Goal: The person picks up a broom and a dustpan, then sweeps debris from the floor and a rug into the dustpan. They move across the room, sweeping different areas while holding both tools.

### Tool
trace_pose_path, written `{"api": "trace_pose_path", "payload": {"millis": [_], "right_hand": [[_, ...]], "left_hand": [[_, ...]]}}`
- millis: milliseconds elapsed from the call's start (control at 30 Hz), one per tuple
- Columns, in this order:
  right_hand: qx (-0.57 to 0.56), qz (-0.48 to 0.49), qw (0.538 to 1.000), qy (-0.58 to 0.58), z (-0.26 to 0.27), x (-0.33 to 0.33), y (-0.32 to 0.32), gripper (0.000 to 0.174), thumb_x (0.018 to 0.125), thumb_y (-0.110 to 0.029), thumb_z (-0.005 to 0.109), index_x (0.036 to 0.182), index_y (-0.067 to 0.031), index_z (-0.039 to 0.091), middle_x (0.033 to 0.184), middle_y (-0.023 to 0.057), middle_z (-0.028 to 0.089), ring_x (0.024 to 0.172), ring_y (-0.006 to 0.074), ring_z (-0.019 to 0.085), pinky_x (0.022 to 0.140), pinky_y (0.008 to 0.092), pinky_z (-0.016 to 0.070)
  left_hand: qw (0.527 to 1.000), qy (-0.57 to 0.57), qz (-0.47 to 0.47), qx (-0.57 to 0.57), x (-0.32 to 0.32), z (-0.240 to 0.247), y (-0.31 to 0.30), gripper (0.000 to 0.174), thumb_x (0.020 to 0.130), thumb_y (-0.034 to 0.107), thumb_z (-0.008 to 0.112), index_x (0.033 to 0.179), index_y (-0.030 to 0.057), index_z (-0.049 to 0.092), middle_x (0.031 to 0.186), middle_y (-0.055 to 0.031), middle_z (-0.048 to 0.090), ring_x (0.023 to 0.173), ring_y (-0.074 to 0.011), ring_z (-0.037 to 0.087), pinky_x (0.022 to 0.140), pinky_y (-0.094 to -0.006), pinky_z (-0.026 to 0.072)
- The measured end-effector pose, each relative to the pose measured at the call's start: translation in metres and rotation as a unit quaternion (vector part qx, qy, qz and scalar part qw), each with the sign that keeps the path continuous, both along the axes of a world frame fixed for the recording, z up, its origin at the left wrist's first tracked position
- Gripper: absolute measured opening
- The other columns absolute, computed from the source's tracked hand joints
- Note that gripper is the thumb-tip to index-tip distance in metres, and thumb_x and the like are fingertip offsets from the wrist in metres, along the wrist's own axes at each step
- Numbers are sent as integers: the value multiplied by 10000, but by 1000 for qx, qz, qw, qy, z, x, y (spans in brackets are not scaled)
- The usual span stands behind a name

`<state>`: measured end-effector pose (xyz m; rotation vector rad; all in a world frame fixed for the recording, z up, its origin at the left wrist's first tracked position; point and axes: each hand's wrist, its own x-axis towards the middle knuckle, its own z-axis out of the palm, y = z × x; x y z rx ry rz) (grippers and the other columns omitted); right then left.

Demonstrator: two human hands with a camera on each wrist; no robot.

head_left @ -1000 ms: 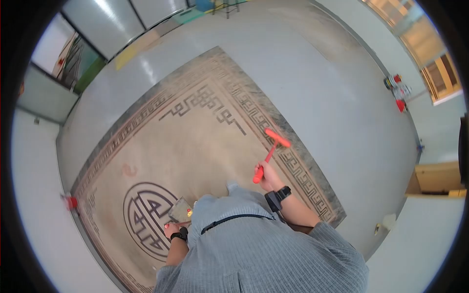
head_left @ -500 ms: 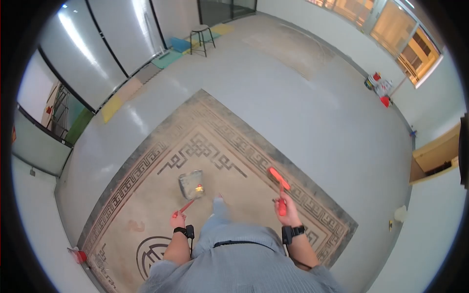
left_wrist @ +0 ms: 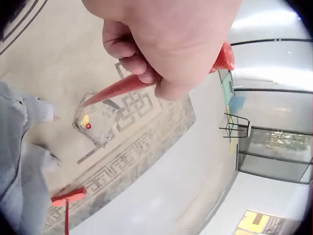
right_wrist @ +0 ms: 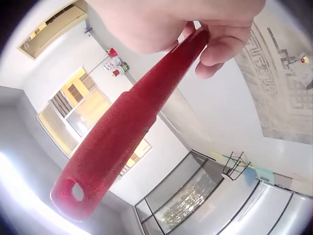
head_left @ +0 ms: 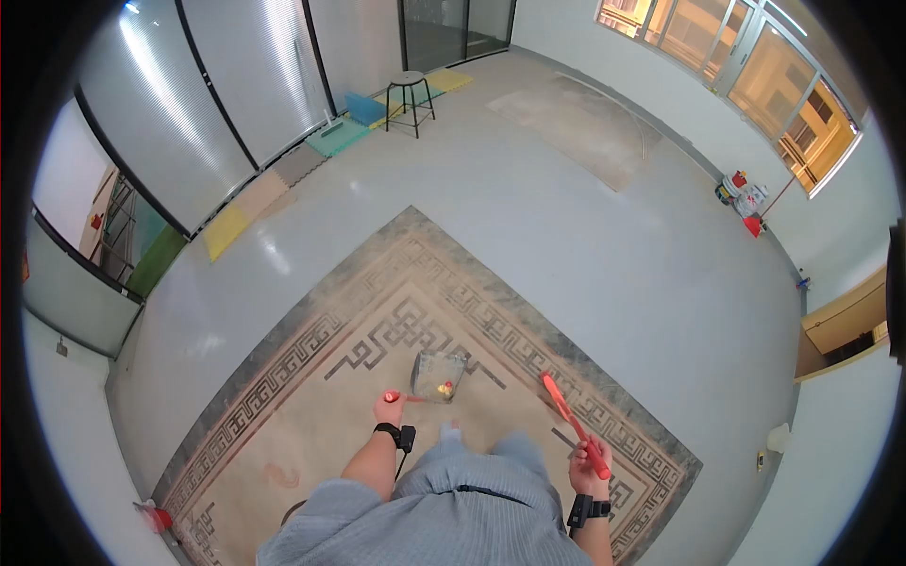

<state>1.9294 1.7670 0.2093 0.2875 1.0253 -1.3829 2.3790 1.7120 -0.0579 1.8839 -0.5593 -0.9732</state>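
In the head view the left hand (head_left: 388, 409) grips the red handle of a dustpan (head_left: 438, 375), whose grey pan holds small yellow and red bits. In the left wrist view that hand (left_wrist: 166, 44) has its fingers curled round the handle, with the dustpan (left_wrist: 98, 120) beyond it. The right hand (head_left: 590, 464) holds a red brush (head_left: 563, 404) by its handle, the head pointing forward over the rug border. Up close in the right wrist view, thumb and fingers of the hand (right_wrist: 195, 29) pinch the red handle (right_wrist: 117, 132).
A patterned rug (head_left: 321, 377) lies under the person on the grey floor (head_left: 566, 245). Further off stand a stool (head_left: 408, 99) and foam mats (head_left: 340, 137) along glass panels. Bottles (head_left: 746, 196) stand by the right wall, near a wooden cabinet (head_left: 843, 325).
The dustpan has moved forward and to the right with the left hand. The right hand with the brush has shifted right and nearer the body, and the head view has tilted up.
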Motion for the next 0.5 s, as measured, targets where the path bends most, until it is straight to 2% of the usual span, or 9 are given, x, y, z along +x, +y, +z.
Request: {"api": "trace_pose_path", "payload": {"millis": [67,100,167,200,267,367,433,467,500], "right_hand": [[-16,-21,1000,11,-2,-1,-6,163,916,-238,522,995,-103,568,757,36,603,561,105,554,472,188,460],[-27,-41,999,20,-3,-2,-9,159,915,-237,524,991,-104,570,758,38,605,563,105,558,467,188,459],[-37,-52,998,16,-3,-5,-18,162,912,-232,530,972,-87,568,764,44,611,572,102,565,465,188,466],[-28,-43,999,-1,-10,-10,-25,169,909,-239,538,998,-98,567,764,35,608,580,106,567,474,185,461],[-15,-32,999,-20,-16,-15,-44,182,906,-245,546,1025,-110,565,763,25,605,588,109,570,484,182,457],[39,-41,998,-18,-32,-31,-82,182,885,-232,572,1006,-97,559,759,48,608,597,133,582,496,189,473],[66,-38,991,-106,-55,-48,-123,198,868,-208,582,941,-32,528,794,105,607,635,181,602,512,202,495],[68,-52,994,-71,-60,-50,-146,219,862,-177,573,918,15,487,839,165,591,658,228,599,531,221,522],[67,-37,994,-73,-66,-51,-172,219,862,-177,573,918,15,487,839,165,591,658,228,599,531,221,522]], "left_hand": [[991,-125,-29,-35,0,-10,-12,87,779,122,685,818,105,609,683,-14,576,550,-115,523,518,-261,436],[991,-121,-33,-34,3,-14,-17,87,779,122,685,818,105,609,683,-14,576,550,-115,523,518,-261,436],[998,-54,-24,23,13,-31,-25,113,763,165,677,836,90,634,702,-62,623,667,-167,621,663,-324,508],[998,-53,-28,21,12,-30,-33,113,763,165,677,836,90,634,702,-62,623,667,-167,621,663,-324,508],[984,93,-23,148,14,-8,-36,151,791,224,646,846,84,647,659,-91,614,587,-201,615,608,-349,502],[984,13,-39,174,19,-12,-43,203,797,283,643,847,88,669,623,-97,613,515,-214,597,543,-358,486],[982,14,-27,188,24,-1,-43,226,796,307,645,845,89,677,628,-98,621,517,-208,601,532,-353,482],[979,18,-19,202,25,-2,-44,250,795,331,647,842,89,684,632,-98,629,518,-201,604,521,-347,477],[980,18,-3,199,27,-1,-46,250,795,331,647,842,89,684,632,-98,629,518,-201,604,521,-347,477]]}}
